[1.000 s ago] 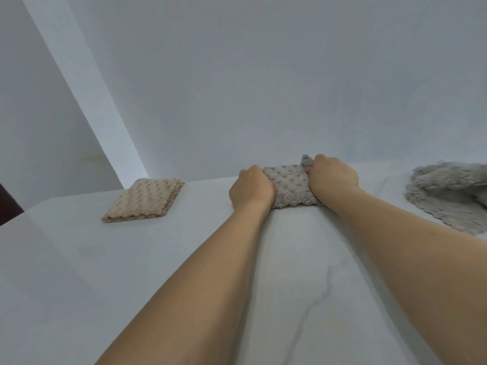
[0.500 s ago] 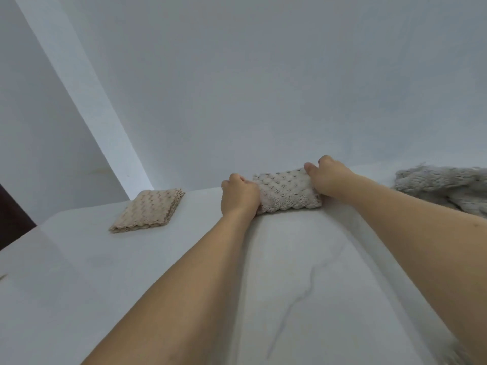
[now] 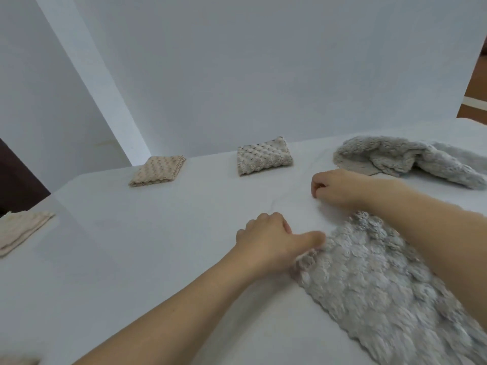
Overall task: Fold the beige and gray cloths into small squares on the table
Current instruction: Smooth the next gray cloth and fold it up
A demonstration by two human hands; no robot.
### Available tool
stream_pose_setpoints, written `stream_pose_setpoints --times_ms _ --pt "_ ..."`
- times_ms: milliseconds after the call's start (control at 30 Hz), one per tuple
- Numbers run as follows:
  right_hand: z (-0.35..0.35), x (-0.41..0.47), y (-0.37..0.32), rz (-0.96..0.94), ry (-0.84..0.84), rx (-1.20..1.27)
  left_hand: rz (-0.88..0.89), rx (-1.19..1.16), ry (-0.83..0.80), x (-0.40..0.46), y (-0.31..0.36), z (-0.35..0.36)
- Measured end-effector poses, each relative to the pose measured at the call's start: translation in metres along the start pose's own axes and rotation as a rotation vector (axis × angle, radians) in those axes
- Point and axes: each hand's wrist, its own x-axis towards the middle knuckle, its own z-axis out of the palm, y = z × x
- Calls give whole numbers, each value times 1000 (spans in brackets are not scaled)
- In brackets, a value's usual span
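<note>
A small folded gray cloth (image 3: 263,159) lies alone at the table's far edge, with no hand on it. Left of it sits a folded beige cloth (image 3: 158,171). A fluffy gray cloth (image 3: 382,285) lies spread out at the near right. My left hand (image 3: 271,238) has its fingers curled, and its outstretched thumb touches that cloth's left corner. My right hand (image 3: 334,188) hovers just beyond the cloth's far end with its fingers curled and nothing in it. My right forearm crosses over the spread cloth.
A crumpled gray cloth (image 3: 395,159) lies at the back right. Another folded beige cloth (image 3: 21,230) sits at the left edge of the white table (image 3: 131,259). A white wall rises right behind the table.
Both hands have let go of the small folded gray cloth and drawn back toward me. They are now at the spread gray cloth. The view has tilted down.
</note>
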Motion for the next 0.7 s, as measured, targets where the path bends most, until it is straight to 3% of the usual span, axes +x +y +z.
stream_pose_setpoints --times_ms 133,267,400,567,700 --pt "-4 -38 -16 -66 -119 25 84 -37 -121 -21 1 8" --pt "-5 -57 -33 -60 -230 -98 67 -104 -41 -34 -19 -12" --pt "-3 -63 -48 -60 -248 -180 -84 -227 18 -35 -68 -40" --pt "-10 -50 -81 -156 -2 -75 -175 -235 177 -34 -114 -78" --pt "-52 -30 -120 -171 327 -88 -103 -199 568 -36 -110 -141"
